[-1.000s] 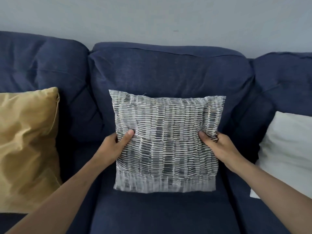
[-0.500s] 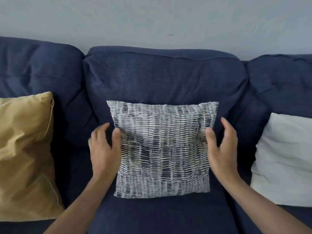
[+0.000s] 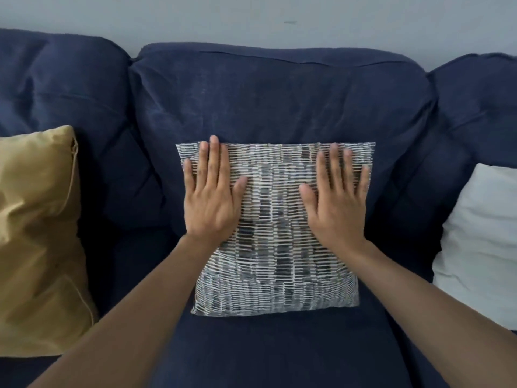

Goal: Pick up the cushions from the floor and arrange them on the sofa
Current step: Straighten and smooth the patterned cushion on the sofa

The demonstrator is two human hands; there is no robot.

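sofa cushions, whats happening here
A person is arranging cushions on a dark blue sofa. Both hands lie flat and open on a grey-and-white patterned cushion propped against the middle backrest: left hand on its upper left part, right hand on its upper right. A mustard cushion sits at the left and a white cushion at the right.

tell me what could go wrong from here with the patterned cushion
1. Both hands, left and right, lie flat and open on the patterned cushion, with no grip; lifting away, it may slump forward off the backrest.
2. Pressing hard could leave it dented or crooked.
3. It has gaps to the gold cushion and white cushion, so spacing may look uneven.
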